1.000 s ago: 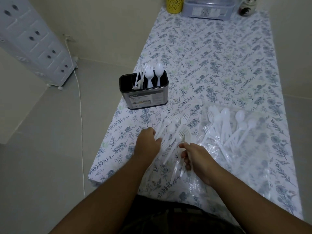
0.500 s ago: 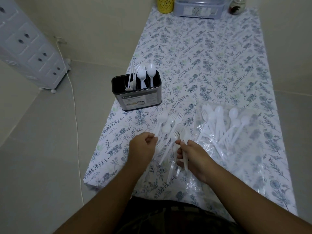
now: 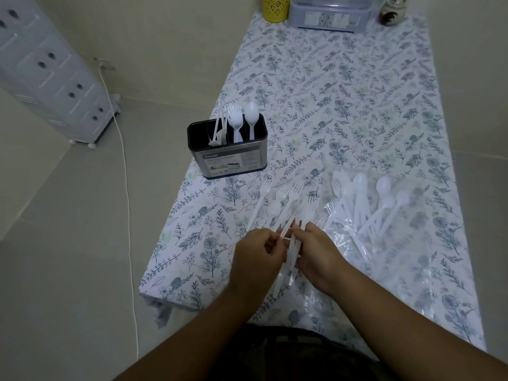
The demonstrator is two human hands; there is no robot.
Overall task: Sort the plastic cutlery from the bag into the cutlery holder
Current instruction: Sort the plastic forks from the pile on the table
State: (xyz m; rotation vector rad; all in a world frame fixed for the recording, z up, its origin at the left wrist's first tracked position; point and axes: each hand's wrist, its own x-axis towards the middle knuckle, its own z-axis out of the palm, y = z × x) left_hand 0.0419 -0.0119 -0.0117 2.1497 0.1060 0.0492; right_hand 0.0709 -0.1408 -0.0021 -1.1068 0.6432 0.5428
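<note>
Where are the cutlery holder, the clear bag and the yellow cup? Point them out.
cutlery holder [image 3: 233, 160]: head view, on its labelled front wall.
clear bag [image 3: 428, 193]: head view, on bare plastic right of the spoons.
yellow cup [image 3: 275, 8]: head view, on its patterned side.

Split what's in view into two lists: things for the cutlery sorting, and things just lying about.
For the job: cutlery holder; loose cutlery; clear bag; left hand; right hand.

Lying about: yellow cup; plastic box; small jar; drawer unit.

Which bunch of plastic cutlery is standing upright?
The bunch in the black cutlery holder; the loose pile and the bagged pile lie flat.
</note>
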